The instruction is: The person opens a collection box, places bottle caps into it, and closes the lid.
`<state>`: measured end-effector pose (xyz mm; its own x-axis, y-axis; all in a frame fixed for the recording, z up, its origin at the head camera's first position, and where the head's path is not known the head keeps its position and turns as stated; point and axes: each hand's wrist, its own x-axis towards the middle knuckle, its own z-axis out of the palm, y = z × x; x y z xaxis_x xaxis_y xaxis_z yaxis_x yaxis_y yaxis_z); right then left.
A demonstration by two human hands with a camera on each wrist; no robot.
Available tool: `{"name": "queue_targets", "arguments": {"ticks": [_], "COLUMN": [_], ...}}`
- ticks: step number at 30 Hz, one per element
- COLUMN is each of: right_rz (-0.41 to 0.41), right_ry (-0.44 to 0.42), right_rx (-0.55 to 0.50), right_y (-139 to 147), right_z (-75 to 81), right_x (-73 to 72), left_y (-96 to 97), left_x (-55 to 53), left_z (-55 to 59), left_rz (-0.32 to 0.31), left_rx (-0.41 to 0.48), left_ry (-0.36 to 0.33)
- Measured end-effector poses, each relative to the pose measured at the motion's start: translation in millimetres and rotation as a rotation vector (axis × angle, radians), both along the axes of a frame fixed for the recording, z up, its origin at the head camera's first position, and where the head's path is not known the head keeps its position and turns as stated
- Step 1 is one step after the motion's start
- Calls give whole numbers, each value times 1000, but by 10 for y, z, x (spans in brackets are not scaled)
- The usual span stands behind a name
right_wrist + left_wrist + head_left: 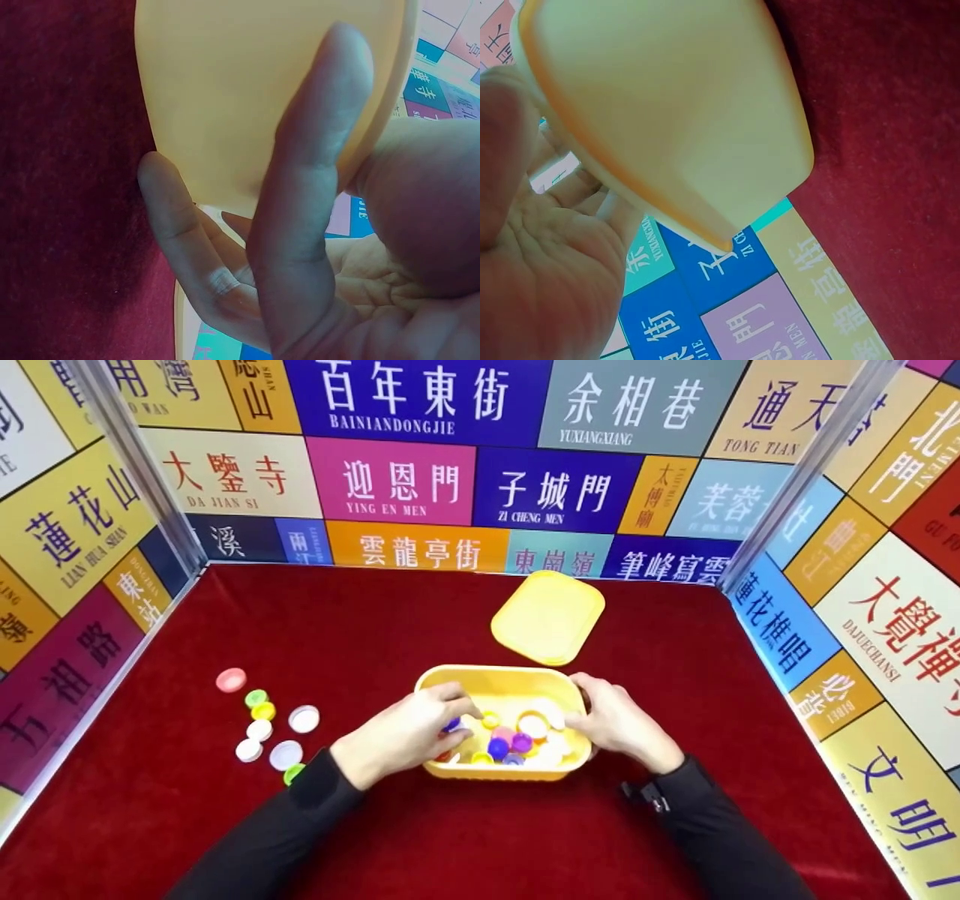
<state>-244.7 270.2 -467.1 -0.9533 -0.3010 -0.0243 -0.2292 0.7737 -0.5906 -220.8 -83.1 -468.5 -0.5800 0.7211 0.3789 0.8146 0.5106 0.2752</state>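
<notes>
A yellow plastic tub [495, 772] with rounded corners stands in front of me, holding several small bottle caps, among them a blue cap [498, 748] and a purple cap [521, 742]. My left hand [420, 727] reaches over its left end, fingers bent down inside among the caps, thumb and forefinger apart. At the opposite end my right hand [611, 720] grips the tub, thumb over the rim. The left wrist view has the tub's outer wall [682, 112] beside the palm. In the right wrist view, fingers [300, 202] lie against the tub wall [217, 97].
A yellow lid [547, 619] lies on the dark red cloth [337, 615] behind the tub. Loose caps lie to the left, including a red cap [231, 680], a yellow cap [263, 711] and a white cap [304, 718]. Printed panels [390, 480] enclose the back and sides.
</notes>
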Motion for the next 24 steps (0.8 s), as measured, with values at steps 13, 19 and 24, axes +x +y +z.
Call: {"name": "queue_targets", "arguments": {"ticks": [13,19,24], "right_rz": [13,9,0], "right_ry": [7,-24,-30], "right_rx": [-18,-44,-42], "right_y": [-10,-3,10], "right_z": [-2,0,4], "right_x": [-11,-3,5], "left_y": [-121,-308,-578], "left_x": [-48,-130,-212], "left_z": [143,185,173], "left_rz": [65,129,213], "left_rx": [28,65,93], "left_ry": [12,4,25]}}
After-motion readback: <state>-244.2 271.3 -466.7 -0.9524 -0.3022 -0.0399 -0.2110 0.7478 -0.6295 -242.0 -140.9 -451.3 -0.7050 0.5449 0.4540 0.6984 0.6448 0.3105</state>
